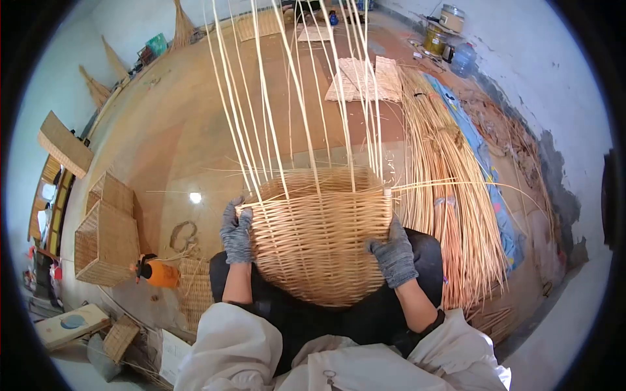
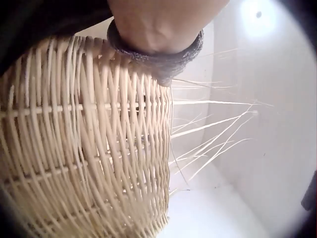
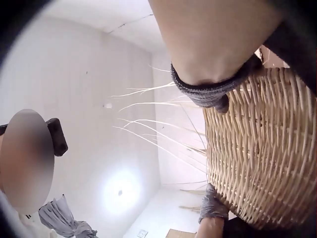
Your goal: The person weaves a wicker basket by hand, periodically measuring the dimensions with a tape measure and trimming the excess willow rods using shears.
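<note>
A partly woven wicker basket (image 1: 319,244) rests on the person's lap, its near wall facing up toward the head camera. Long pale upright stakes (image 1: 297,85) rise from its rim and fan out away from the person. In a grey knit glove, the left hand (image 1: 236,234) grips the basket's left edge near the rim. The right hand (image 1: 395,255), gloved alike, holds the right edge somewhat lower, thumb on the near wall. Close weave of the basket (image 2: 99,129) fills much of the left wrist view, where the glove (image 2: 158,62) hides most of that hand.
A long bundle of loose willow rods (image 1: 450,195) lies on the floor to the right, over a blue cloth (image 1: 479,143). At left are finished wicker boxes (image 1: 107,241) and an orange spray bottle (image 1: 160,274). Flat woven panels (image 1: 365,81) lie farther ahead.
</note>
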